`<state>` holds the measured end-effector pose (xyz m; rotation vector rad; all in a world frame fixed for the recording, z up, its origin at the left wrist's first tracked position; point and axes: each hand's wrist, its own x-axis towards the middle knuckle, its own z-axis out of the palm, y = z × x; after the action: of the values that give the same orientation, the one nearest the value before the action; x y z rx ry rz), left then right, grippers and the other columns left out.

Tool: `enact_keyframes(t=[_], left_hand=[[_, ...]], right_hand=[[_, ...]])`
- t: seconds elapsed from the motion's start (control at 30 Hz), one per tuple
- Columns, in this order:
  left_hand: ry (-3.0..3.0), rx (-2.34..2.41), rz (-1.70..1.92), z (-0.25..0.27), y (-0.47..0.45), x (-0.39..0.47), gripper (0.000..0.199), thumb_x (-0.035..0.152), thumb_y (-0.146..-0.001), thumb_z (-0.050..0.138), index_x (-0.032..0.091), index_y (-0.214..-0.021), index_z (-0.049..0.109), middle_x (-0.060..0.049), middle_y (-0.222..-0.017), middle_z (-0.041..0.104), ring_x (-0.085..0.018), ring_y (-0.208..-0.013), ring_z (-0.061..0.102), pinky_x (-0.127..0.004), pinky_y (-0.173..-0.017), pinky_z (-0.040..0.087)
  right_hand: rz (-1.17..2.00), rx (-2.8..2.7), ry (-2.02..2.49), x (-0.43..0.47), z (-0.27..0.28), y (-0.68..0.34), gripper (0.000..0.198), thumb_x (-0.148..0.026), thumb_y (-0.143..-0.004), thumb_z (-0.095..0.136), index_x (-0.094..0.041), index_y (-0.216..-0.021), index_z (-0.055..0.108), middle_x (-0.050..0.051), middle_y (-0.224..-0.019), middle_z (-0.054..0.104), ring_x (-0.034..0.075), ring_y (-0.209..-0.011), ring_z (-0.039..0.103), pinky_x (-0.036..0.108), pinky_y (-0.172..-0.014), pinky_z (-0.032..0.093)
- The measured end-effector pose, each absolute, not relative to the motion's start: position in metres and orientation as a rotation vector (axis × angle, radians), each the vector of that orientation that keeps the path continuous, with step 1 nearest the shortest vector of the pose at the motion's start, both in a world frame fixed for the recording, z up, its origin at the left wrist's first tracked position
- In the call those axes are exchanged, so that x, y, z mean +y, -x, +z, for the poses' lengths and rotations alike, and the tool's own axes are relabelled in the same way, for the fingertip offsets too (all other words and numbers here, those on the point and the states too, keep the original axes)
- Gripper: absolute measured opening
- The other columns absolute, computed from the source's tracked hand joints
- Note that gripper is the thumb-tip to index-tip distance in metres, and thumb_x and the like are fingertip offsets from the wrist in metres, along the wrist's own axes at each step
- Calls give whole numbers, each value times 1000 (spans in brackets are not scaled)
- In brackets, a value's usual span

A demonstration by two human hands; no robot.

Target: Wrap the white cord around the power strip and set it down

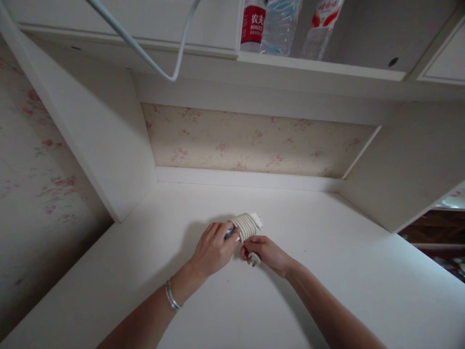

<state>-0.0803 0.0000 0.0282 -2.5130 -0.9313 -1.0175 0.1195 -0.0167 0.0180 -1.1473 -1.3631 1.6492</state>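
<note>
A white power strip [257,221] lies under several tight turns of its own cream cord [244,226], just above the white desktop. Around its left end my left hand [216,246] is closed, and a bit of blue shows between the fingers. My right hand [267,252] pinches the free end of the cord just below the coil. From that hand the white plug [254,259] hangs with its metal prongs pointing down. The fingertips of my right hand are partly hidden behind the cord and plug.
The white desk [203,310] runs under both hands, with side panels left and right. Plastic bottles [278,29] stand on the shelf above. A pale bent cable or rod [170,75] hangs in front of the cabinet at upper left.
</note>
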Motion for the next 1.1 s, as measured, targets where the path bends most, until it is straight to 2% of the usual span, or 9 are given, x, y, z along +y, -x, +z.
enact_keyframes(t=[0.17,0.27,0.4,0.47,0.57,0.73,0.87,0.97,1.1], left_hand=[[2536,-1038,-940,17,69,1,28,25,-88,53,20,-115,59,-10,-100,60,-24,-91,55,-41,-80,48],[2554,-1117,-882,12,65,1,28,23,-88,51,21,-115,58,-10,-103,60,-24,-92,54,-41,-80,47],[2561,-1221,-841,7,63,-1,31,23,-87,53,22,-118,57,-9,-112,57,-24,-96,53,-40,-82,46],[2549,-1265,-821,5,63,-1,33,23,-87,53,22,-120,55,-9,-114,57,-24,-96,53,-41,-83,45],[2549,-1298,-767,3,61,-1,35,22,-88,51,20,-124,52,-9,-116,56,-25,-96,53,-41,-83,45],[2623,-1319,-784,3,57,-7,39,22,-88,51,18,-127,48,-11,-121,53,-25,-102,52,-41,-86,46],[2649,-1341,-783,5,55,-14,42,21,-86,51,21,-128,47,-10,-128,50,-26,-102,53,-42,-87,46],[2664,-1371,-845,3,54,-15,48,20,-84,54,22,-130,44,-11,-140,40,-27,-109,52,-44,-91,45],[2687,-1439,-991,0,56,-10,62,16,-80,56,23,-137,33,-12,-141,40,-28,-121,45,-45,-97,41]], right_hand=[[1783,-1039,1027,-21,12,-119,26,-33,-81,58,-11,-91,66,9,-88,68,16,-72,63,31,-75,50],[1794,-907,1043,-24,9,-121,23,-25,-78,55,-10,-92,67,11,-91,69,18,-78,66,34,-82,51],[1754,-982,1014,-29,-1,-124,35,-15,-68,54,-11,-100,67,11,-98,70,20,-88,66,37,-89,47],[1656,-1153,998,-32,-5,-122,39,-15,-68,58,-12,-106,66,9,-103,69,20,-92,64,36,-91,45],[1381,-1409,1061,-34,-9,-118,37,-26,-74,66,-15,-109,63,7,-104,68,20,-94,61,33,-89,44],[1067,-1443,1259,-32,-17,-116,31,-43,-83,55,-15,-91,63,3,-82,66,17,-76,59,26,-69,45],[936,-1497,1342,-32,-19,-120,29,-43,-84,53,-16,-90,62,4,-81,66,17,-74,57,26,-68,44],[853,-1540,1381,-33,-19,-121,28,-42,-85,52,-17,-93,62,4,-85,67,18,-77,58,27,-71,45],[824,-1543,1404,-34,-20,-120,28,-43,-87,47,-18,-91,61,4,-81,66,17,-74,58,27,-68,44]])
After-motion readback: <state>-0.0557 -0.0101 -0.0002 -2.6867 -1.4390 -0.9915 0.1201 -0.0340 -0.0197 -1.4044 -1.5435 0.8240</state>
